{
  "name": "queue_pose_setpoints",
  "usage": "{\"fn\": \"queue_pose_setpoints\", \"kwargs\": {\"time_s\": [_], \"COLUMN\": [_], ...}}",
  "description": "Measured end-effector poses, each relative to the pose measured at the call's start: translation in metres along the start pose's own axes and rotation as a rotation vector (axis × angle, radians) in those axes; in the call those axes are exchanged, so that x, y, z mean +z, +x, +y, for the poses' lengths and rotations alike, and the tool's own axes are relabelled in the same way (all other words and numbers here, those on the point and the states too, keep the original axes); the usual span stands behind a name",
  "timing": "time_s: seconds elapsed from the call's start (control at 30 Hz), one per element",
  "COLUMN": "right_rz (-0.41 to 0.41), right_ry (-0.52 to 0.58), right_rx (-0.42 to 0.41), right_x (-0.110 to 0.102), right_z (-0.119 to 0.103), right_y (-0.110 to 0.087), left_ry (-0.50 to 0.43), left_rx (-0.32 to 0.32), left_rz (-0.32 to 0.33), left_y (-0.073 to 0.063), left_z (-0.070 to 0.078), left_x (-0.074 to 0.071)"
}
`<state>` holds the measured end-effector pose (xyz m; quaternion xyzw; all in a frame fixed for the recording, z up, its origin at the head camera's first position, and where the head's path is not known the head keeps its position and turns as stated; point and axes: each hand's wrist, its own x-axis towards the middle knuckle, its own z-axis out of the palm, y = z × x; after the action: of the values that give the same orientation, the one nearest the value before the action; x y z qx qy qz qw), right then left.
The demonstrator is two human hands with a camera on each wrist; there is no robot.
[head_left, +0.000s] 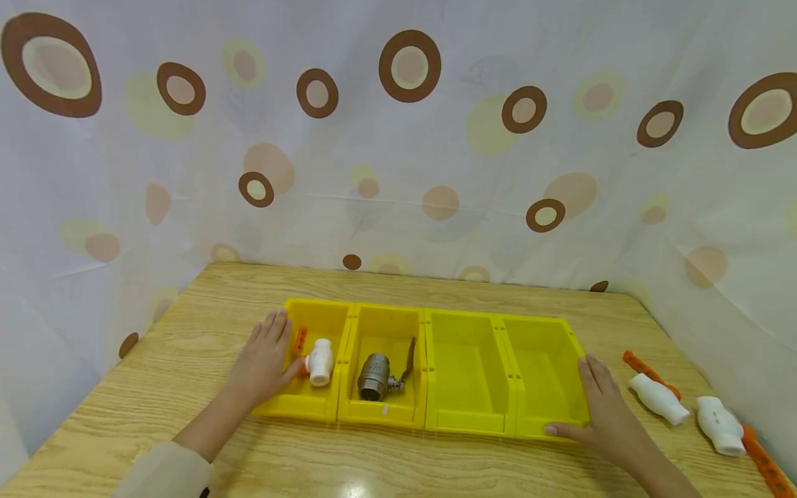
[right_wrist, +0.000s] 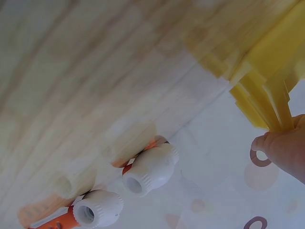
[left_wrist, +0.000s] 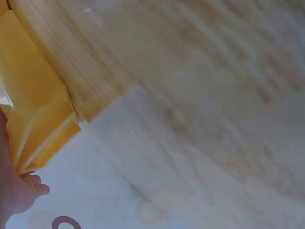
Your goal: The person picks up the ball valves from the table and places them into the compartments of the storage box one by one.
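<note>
Four yellow bins joined side by side make a row (head_left: pixel 470 425) on the wooden table. At its left end my left hand (head_left: pixel 264 360) rests along the outer wall, fingers straight, thumb over the rim. My right hand (head_left: pixel 607 408) presses the right end wall, its thumb reaching to the front. Inside the leftmost bin lies a white plastic ball valve (head_left: pixel 320 363) with an orange handle (head_left: pixel 301 341). A metal ball valve (head_left: pixel 375 377) with a lever sits in the bin beside it. The two right bins hold nothing visible. Both wrist views show fingertips at the bin ends.
Right of the row, two more white ball valves, one farther (head_left: pixel 660 398) and one nearer (head_left: pixel 719 425), lie on the table (head_left: pixel 205 325) with orange handles. A patterned cloth (head_left: pixel 398 159) hangs behind and at the sides.
</note>
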<state>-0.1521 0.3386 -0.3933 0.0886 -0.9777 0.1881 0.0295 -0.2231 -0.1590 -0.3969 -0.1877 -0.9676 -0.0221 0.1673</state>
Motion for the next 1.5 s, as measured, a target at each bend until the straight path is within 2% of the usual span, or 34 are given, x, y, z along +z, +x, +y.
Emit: {"fn": "queue_pose_setpoints", "kwargs": {"time_s": [0.17,0.33,0.57,0.73,1.0,1.3,1.5], "right_rz": [0.005,0.004,-0.023,0.041,0.239,0.256,0.241], "right_ry": [-0.004,0.003,0.054,0.061,-0.017,-0.003,0.045], "right_rx": [-0.021,-0.030,-0.006,-0.006,-0.040,-0.057,-0.025], "right_x": [-0.002,-0.004,-0.006,-0.013,-0.022,-0.026,-0.030], "right_z": [0.001,0.002,0.004,0.007,0.016,0.032,0.048], "right_y": [0.000,0.001,-0.001,-0.001,-0.006,-0.004,-0.003], "left_ry": [-0.029,-0.009,-0.042,-0.048,-0.032,-0.048,-0.065], "left_rx": [0.005,0.016,-0.016,-0.022,-0.024,-0.026,-0.026], "left_rz": [0.012,0.046,0.041,0.047,0.038,0.053,0.062], "left_y": [-0.002,-0.006,-0.011,-0.011,-0.008,-0.006,-0.005], "left_z": [0.001,0.001,0.001,0.000,-0.001,0.000,-0.001], "left_x": [0.002,0.007,0.011,0.011,0.007,0.005,0.006]}}
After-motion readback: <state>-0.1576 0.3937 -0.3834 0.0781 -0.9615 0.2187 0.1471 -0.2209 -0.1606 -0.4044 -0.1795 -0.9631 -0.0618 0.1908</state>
